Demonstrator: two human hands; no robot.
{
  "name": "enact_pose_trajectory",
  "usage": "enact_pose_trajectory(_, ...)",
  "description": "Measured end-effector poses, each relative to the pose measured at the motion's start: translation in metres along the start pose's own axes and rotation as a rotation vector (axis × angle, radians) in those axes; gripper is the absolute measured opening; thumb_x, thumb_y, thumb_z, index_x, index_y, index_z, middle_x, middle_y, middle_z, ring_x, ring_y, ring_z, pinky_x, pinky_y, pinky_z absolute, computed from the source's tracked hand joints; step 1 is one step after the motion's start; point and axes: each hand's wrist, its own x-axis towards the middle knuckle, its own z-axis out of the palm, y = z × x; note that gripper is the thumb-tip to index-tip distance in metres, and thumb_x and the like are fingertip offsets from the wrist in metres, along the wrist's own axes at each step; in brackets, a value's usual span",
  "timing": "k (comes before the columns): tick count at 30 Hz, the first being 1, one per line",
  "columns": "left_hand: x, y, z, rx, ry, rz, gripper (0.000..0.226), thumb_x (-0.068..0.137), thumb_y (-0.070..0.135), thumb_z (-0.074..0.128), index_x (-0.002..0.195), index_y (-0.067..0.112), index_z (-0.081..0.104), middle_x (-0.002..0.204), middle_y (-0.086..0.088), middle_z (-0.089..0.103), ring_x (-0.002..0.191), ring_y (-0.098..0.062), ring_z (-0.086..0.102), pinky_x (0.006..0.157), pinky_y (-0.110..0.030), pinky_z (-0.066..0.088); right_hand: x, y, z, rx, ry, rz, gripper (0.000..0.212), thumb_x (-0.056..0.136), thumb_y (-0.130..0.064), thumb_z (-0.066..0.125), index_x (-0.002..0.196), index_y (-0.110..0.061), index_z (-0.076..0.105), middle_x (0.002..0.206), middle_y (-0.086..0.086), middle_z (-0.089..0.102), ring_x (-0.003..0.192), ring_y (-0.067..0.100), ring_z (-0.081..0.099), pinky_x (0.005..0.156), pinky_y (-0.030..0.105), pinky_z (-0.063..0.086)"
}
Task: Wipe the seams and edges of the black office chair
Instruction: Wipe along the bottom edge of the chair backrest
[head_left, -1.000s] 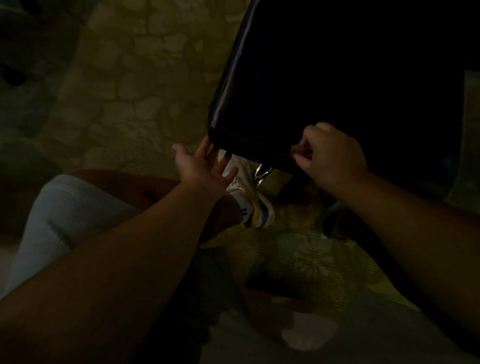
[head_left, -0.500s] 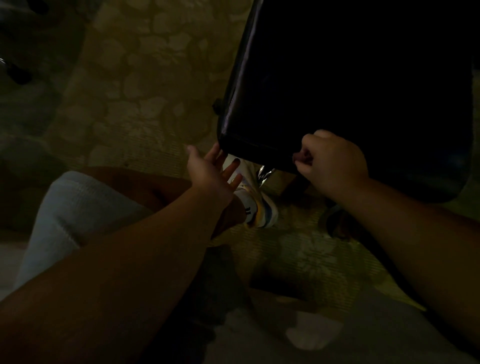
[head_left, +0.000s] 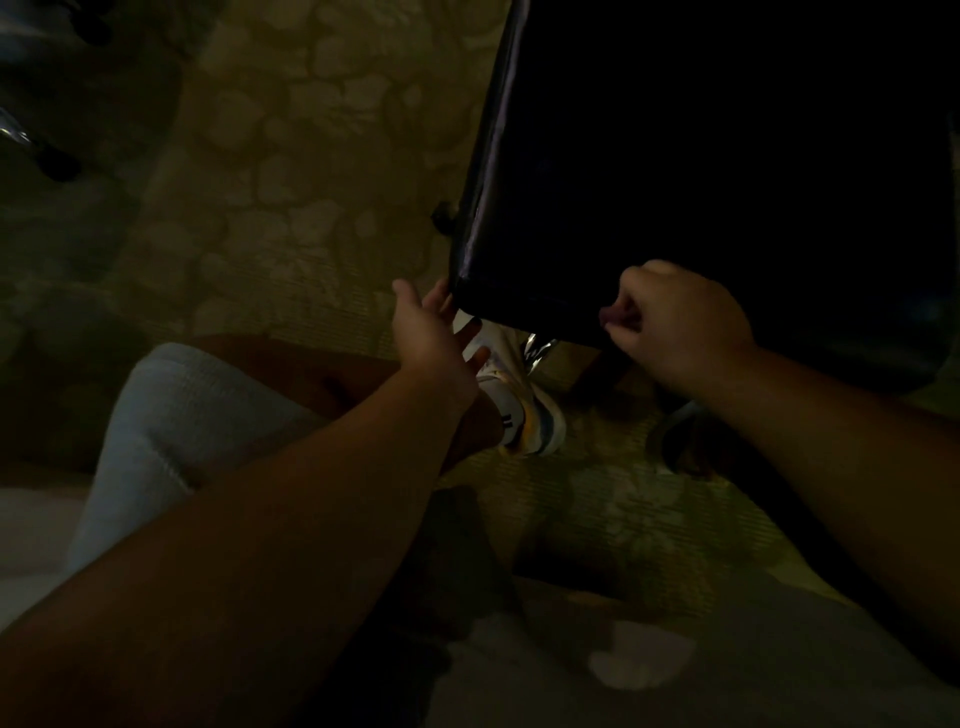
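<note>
- The right hand (head_left: 680, 325) is curled at the near edge of the black office chair (head_left: 675, 171); it seems to pinch something small there, too dark to name.
- The left hand (head_left: 434, 330) is spread, fingers reaching the chair's near left corner, holding nothing.
- The chair fills the upper right. Its glossy skin looks slick over soft padding, probably on casters; steady it by the corner.
- Count: one chair, two hands, one sneaker (head_left: 524, 410) beneath.
</note>
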Motion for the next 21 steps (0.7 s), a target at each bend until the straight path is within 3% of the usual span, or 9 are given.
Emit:
enact_pose_trajectory(5, -0.002, -0.003, -0.002, 0.038, -0.020, -0.002, 0.062, 0.102, 0.067, 0.024, 0.139, 0.031, 0.059, 0.136, 0.005, 0.062, 0.116, -0.022, 0.061, 0.104, -0.051, 0.042, 0.007, -0.001, -0.006, 0.059, 0.113, 0.087, 0.021, 0.091, -0.029, 0.066, 0.100, -0.012, 0.058, 0.105, 0.010, 0.056, 0.089, 0.028, 0.056, 0.065, 0.031, 0.033)
enact_pose_trajectory(10, -0.005, -0.005, -0.004, 0.057, -0.029, -0.007, 0.059, 0.103, 0.063, 0.025, 0.137, 0.029, 0.060, 0.133, 0.004, 0.064, 0.116, -0.023, 0.061, 0.105, -0.050, 0.043, 0.010, -0.004, -0.002, -0.045, -0.007, -0.078, 0.020, 0.089, -0.030, 0.068, 0.098, -0.015, 0.058, 0.103, 0.007, 0.055, 0.091, 0.027, 0.057, 0.065, 0.030, 0.035)
enact_pose_trajectory(13, -0.006, -0.005, -0.004, 0.053, -0.022, -0.015, 0.059, 0.104, 0.062, 0.026, 0.136, 0.028, 0.061, 0.132, 0.003, 0.064, 0.115, -0.024, 0.061, 0.105, -0.049, 0.043, 0.011, -0.001, -0.008, 0.034, 0.084, 0.034, 0.021, 0.090, -0.031, 0.067, 0.098, -0.014, 0.057, 0.103, 0.008, 0.055, 0.089, 0.028, 0.056, 0.064, 0.031, 0.035)
enact_pose_trajectory(18, -0.005, -0.006, -0.003, 0.029, -0.016, -0.030, 0.061, 0.102, 0.065, 0.028, 0.131, 0.025, 0.064, 0.128, 0.001, 0.066, 0.115, -0.024, 0.061, 0.102, -0.048, 0.044, 0.001, -0.005, -0.001, -0.071, -0.067, -0.129, 0.019, 0.090, -0.029, 0.067, 0.101, -0.017, 0.058, 0.105, 0.005, 0.055, 0.092, 0.024, 0.057, 0.066, 0.029, 0.033)
enact_pose_trajectory(21, -0.004, -0.004, -0.003, 0.011, -0.003, -0.042, 0.061, 0.101, 0.066, 0.031, 0.129, 0.023, 0.063, 0.126, -0.002, 0.067, 0.114, -0.025, 0.062, 0.100, -0.049, 0.046, 0.002, 0.003, -0.006, 0.061, 0.071, 0.033, 0.020, 0.090, -0.031, 0.067, 0.097, -0.015, 0.058, 0.102, 0.006, 0.055, 0.087, 0.024, 0.056, 0.064, 0.030, 0.034)
